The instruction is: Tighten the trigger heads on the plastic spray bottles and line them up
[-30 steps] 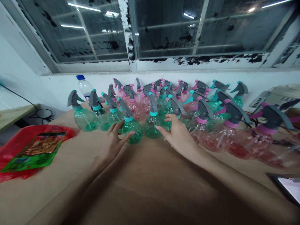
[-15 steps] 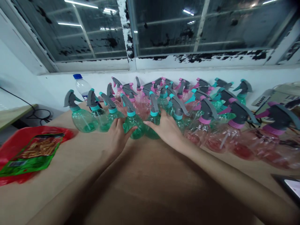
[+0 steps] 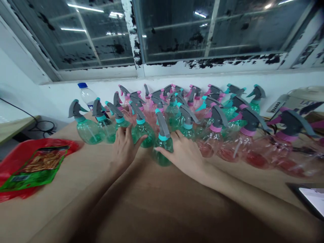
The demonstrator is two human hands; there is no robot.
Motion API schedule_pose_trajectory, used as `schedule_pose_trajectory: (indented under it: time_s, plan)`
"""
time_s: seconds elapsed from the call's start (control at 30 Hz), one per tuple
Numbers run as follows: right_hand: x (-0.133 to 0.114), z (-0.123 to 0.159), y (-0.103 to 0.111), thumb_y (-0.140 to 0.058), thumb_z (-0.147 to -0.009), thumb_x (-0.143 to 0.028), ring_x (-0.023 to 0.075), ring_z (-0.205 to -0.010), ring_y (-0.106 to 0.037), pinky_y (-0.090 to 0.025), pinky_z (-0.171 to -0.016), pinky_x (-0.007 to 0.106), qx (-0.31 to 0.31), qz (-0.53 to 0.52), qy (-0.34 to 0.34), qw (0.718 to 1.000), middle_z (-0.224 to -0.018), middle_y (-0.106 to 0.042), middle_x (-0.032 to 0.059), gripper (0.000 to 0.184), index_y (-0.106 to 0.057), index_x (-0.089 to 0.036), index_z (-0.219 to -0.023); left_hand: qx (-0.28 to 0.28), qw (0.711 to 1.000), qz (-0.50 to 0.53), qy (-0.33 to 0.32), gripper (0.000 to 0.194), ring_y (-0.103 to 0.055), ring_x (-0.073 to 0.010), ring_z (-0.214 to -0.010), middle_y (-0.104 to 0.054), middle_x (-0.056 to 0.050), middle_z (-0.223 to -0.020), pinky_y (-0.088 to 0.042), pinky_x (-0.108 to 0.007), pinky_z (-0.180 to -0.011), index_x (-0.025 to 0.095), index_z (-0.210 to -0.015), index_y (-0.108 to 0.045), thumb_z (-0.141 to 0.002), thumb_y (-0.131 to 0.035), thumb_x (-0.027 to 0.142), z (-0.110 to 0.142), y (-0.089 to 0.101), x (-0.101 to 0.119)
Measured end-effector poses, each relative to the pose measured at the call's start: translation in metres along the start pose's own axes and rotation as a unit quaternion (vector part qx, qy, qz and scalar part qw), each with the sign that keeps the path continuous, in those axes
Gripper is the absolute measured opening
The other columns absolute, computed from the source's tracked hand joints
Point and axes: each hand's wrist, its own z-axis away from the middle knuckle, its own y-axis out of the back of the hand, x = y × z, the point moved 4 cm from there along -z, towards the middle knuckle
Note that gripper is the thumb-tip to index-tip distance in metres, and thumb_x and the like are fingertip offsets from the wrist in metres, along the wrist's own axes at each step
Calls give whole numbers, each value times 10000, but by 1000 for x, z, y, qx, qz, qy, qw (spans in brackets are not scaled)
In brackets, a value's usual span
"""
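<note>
My right hand (image 3: 186, 152) is closed around a green spray bottle (image 3: 164, 158) with a turquoise collar and grey trigger head. That bottle stands a little in front of the row, its head tilted slightly left. Beside it, my left hand (image 3: 125, 145) rests at the left side of another green spray bottle (image 3: 148, 135), thumb in front and fingers curled between it and its neighbour. Further left in the row are more green spray bottles, such as the end one (image 3: 89, 130). Several pink spray bottles (image 3: 229, 146) line up to the right of my right hand.
More pink and green bottles crowd behind, near the wall. A clear bottle with a blue cap (image 3: 87, 94) stands back left. A snack packet (image 3: 40, 165) lies on a red plastic bag (image 3: 10, 152). A screen device (image 3: 311, 199) sits at the right edge.
My right hand has drawn its green spray bottle out of the row toward me. My left hand has stayed at nearly the same place. The view has shifted slightly.
</note>
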Motion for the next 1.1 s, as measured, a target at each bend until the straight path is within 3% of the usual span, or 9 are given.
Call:
schedule_pose_trajectory:
  time_s: [0.1, 0.17, 0.27, 0.37, 0.53, 0.67, 0.77, 0.93, 1.1]
  plan:
    - [6, 19, 9, -484, -801, -594, 284, -740, -643, -476, -535, 370, -6, -2, 37, 999, -960, -633, 151, 551, -587, -106, -1037, -33, 997, 67, 20, 466, -533, -263, -973, -477, -86, -1022, -449, -432, -843, 216, -1279, -409, -894, -447, 474, 20, 19, 11]
    - [11, 29, 16, -496, -787, -608, 302, -804, -638, -490, -575, 387, -10, -15, 49, 999, -957, -636, 139, 558, -583, -110, -1025, -105, 986, 130, 21, 391, -556, -235, -953, -488, -76, -1059, -476, -403, -818, 240, -1255, -428, -928, -368, 447, 40, 31, 25]
    - [17, 40, 28, -546, -760, -596, 308, -872, -624, -495, -639, 402, -20, -37, 64, 997, -963, -643, 121, 524, -581, -142, -1020, -239, 946, 216, -33, 523, -472, -270, -1147, -443, -83, -1270, -424, -453, -934, 284, -1334, -328, -872, -470, 484, 74, 38, 55]
    - [20, 48, 38, -603, -736, -555, 295, -893, -603, -486, -702, 418, -67, -65, 70, 993, -902, -641, 102, 441, -594, -170, -951, -313, 912, 261, -53, 760, -361, -319, -1259, -367, -103, -1384, -346, -521, -1000, 295, -1405, -213, -784, -593, 513, 96, 33, 79]
    - [27, 51, 48, -651, -637, -620, 262, -864, -577, -473, -701, 405, -147, -136, 51, 978, -882, -606, 74, 477, -568, -202, -850, -323, 888, 325, -32, 817, -438, -329, -1193, -465, -112, -1283, -366, -549, -972, 296, -1375, -248, -714, -672, 518, 106, 15, 98]
    - [29, 43, 48, -666, -669, -542, 195, -744, -582, -464, -599, 322, -158, -235, 28, 959, -857, -605, 39, 412, -509, -218, -870, -322, 882, 342, -32, 801, -431, -341, -1191, -472, -113, -1259, -359, -573, -958, 290, -1346, -306, -686, -695, 523, 104, 7, 105]
    - [26, 37, 38, -699, -644, -502, 168, -698, -576, -462, -575, 300, -136, -313, 3, 940, -856, -599, 19, 499, -473, -219, -987, -306, 886, 347, -34, 743, -422, -333, -1204, -463, -127, -1271, -358, -560, -966, 249, -1311, -354, -701, -684, 517, 101, 4, 105]
    - [22, 35, 23, -728, -600, -520, 199, -812, -594, -490, -626, 325, -52, -391, -67, 916, -985, -586, 53, 661, -429, -218, -1107, -300, 906, 300, -10, 771, -466, -377, -1158, -510, -151, -1214, -415, -596, -892, 236, -1298, -361, -674, -681, 556, 100, -4, 96]
    - [17, 33, 23, -695, -694, -404, 234, -986, -570, -489, -788, 394, 2, -394, -2, 919, -1087, -576, 72, 540, -470, -233, -1154, -289, 914, 281, -41, 815, -456, -396, -1174, -513, -123, -1234, -402, -619, -918, 315, -1309, -354, -622, -701, 583, 98, -4, 94]
